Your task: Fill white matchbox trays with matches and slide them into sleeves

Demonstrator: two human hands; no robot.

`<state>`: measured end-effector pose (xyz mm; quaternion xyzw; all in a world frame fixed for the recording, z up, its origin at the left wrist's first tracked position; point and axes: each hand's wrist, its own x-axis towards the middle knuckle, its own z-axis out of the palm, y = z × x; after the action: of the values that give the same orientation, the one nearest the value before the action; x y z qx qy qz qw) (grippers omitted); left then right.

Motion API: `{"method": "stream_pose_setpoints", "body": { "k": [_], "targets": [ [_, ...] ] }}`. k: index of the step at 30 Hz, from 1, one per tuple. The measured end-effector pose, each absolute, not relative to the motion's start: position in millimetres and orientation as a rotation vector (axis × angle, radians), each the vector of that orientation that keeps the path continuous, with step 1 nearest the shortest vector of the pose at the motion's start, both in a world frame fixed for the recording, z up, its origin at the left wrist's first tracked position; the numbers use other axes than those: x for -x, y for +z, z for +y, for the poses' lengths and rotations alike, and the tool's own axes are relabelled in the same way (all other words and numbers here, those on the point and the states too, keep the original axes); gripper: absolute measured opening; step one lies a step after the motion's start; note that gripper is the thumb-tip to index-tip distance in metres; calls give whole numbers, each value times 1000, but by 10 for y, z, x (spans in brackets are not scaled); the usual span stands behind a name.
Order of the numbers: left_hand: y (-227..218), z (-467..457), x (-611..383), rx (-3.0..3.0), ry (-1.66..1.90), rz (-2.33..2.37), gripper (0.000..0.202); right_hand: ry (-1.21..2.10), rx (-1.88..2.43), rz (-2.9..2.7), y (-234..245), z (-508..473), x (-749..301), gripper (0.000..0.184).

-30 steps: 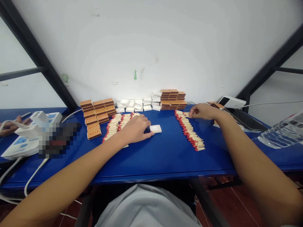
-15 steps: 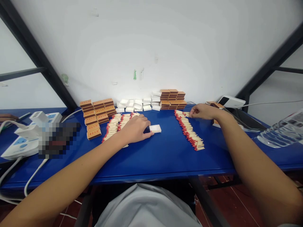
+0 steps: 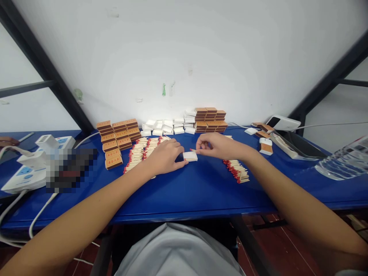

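Note:
My left hand (image 3: 165,155) rests on the blue table (image 3: 189,191) with its fingers curled, steadying a small white matchbox tray (image 3: 190,156) at its left end. My right hand (image 3: 215,146) is pinched on red-tipped matches (image 3: 193,150) just above the tray's right end. A row of loose matches (image 3: 237,170) lies to the right, partly hidden by my right forearm. Another spread of matches (image 3: 140,151) lies behind my left hand.
Orange matchbox sleeves are stacked at the back left (image 3: 117,140) and back centre (image 3: 210,119), with white empty trays (image 3: 168,127) between them. A white power strip (image 3: 31,165) with cables lies at the left. A phone and charger (image 3: 283,124) and a plastic bag (image 3: 343,161) are at the right.
My right hand has come left from the far end of the right match row to the white tray, holding matches. My left hand has stayed on the tray.

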<state>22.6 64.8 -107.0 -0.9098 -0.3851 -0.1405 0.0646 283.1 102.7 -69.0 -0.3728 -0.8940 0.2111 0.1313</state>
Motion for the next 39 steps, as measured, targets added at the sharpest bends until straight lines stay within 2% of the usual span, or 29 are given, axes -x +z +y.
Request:
{"method": "stream_pose_setpoints", "body": {
  "k": [4,9,14,18,21,24,28,33,39],
  "targets": [
    [-1042,625,-244,2753,-397,-1148,29,525,1032,-2659,-831,976,-2671,13],
    [-1020,606,-256,2751,-396,-1147,26,468,989,-2681,-948,1019,-2674,7],
    [-1031,611,-249,2761,-418,-1138,26,461,1009,-2703,-897,990,-2661,7],
    [-1043,619,-241,2757,-423,-1160,29,480,1083,-2630,-726,1051,-2822,22],
    [-1054,630,-236,2748,-405,-1178,30,367,1296,-2489,-624,1237,-3167,29],
    [-1064,642,-232,2752,-395,-1177,30,221,1613,-2406,-616,1482,-3595,25],
    [-1065,649,-225,2753,-399,-1178,32,213,1869,-2425,-693,1721,-3982,19],
    [-1050,642,-221,2758,-394,-1179,33,319,1909,-2448,-808,1848,-4065,21],
    [-1048,641,-222,2755,-399,-1175,33,433,1816,-2505,-944,1929,-4084,15]
  ]
}}
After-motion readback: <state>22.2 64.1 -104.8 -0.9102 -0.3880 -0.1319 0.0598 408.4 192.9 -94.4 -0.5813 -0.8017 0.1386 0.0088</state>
